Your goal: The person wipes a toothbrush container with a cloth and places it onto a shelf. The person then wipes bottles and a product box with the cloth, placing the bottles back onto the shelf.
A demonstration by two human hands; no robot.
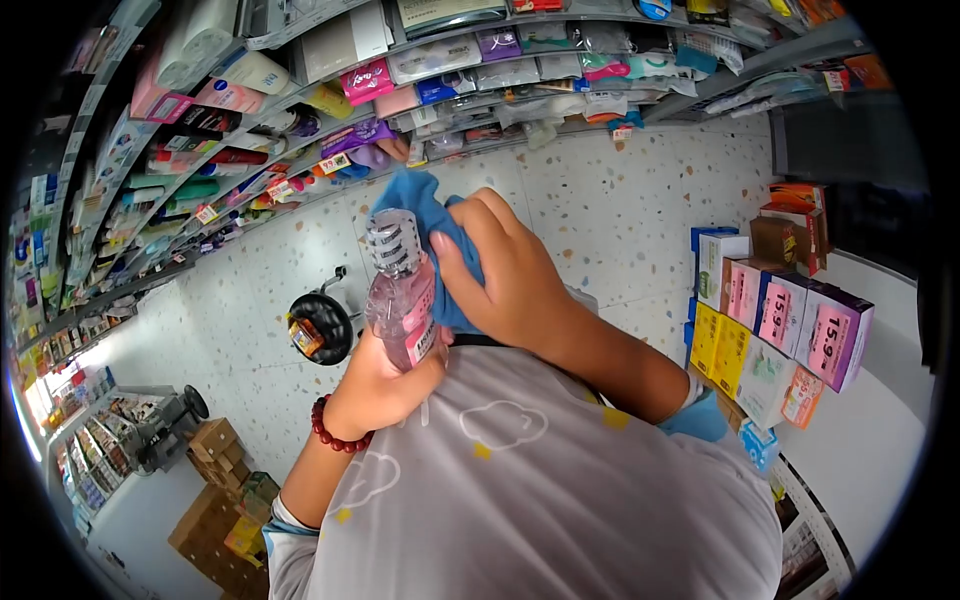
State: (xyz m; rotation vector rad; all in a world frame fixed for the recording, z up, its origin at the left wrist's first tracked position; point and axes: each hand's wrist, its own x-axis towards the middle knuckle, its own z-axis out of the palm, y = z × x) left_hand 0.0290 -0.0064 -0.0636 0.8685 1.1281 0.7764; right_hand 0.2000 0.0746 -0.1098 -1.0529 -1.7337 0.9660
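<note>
A clear bottle (393,300) with pinkish contents, a pink label and a see-through cap stands nearly upright in front of my chest. My left hand (385,385), with a dark red bead bracelet on the wrist, is wrapped round its lower part. A blue cloth (432,205) is bunched in my right hand (495,265), the thumb pressed over it. The cloth lies against the right side of the bottle and reaches up behind the cap. Part of the label is covered by the cloth and fingers.
Shelves of packaged goods (440,70) curve along the left and far side. A black round stool (322,328) with a small packet on it stands on the speckled floor (250,250). Boxes with price tags (780,310) are stacked at right; cardboard boxes (215,520) sit lower left.
</note>
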